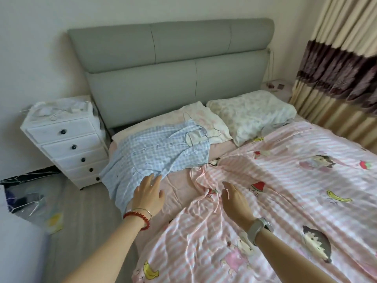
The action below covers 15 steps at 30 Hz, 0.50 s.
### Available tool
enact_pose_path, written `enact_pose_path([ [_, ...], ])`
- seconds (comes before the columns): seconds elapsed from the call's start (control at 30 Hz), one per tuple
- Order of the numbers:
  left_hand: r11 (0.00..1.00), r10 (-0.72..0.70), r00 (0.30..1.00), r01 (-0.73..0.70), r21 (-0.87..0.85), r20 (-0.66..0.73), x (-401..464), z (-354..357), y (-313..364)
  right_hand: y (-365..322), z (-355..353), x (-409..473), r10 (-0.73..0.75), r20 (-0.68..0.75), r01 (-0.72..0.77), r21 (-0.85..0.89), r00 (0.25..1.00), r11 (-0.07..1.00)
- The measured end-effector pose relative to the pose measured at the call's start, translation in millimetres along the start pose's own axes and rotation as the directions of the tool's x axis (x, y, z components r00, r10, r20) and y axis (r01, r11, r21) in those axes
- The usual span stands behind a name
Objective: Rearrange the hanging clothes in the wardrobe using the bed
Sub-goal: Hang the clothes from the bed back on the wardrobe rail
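Gingham shirt (pixel 157 152) lies spread on the bed (pixel 179 186). My left hand (pixel 148 198) rests at its hem, seemingly touching, fingers straight. My right hand (pixel 234 201) hovers beside it, fingers relaxed, holding nothing.

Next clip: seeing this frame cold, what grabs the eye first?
The blue gingham garment spread across the bed's left side, its hem hanging over the edge, with the left hand flat on its lower corner. Next, the pink striped cartoon quilt covering the right side, the right hand open just above it. Behind stands a grey padded headboard.
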<state>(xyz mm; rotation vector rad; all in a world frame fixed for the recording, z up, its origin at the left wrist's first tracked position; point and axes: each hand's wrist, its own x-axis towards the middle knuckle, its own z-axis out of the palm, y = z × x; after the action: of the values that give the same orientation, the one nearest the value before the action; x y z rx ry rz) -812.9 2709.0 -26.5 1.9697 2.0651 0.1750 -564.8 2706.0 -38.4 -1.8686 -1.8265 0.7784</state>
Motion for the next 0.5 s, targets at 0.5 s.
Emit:
enact_pose_path([
  [0.5,0.975,-0.16,0.974,0.13,0.181,0.162,292,186,-112,95,160,326,0.427,0.062,-0.427,0.27,0.902,0.863],
])
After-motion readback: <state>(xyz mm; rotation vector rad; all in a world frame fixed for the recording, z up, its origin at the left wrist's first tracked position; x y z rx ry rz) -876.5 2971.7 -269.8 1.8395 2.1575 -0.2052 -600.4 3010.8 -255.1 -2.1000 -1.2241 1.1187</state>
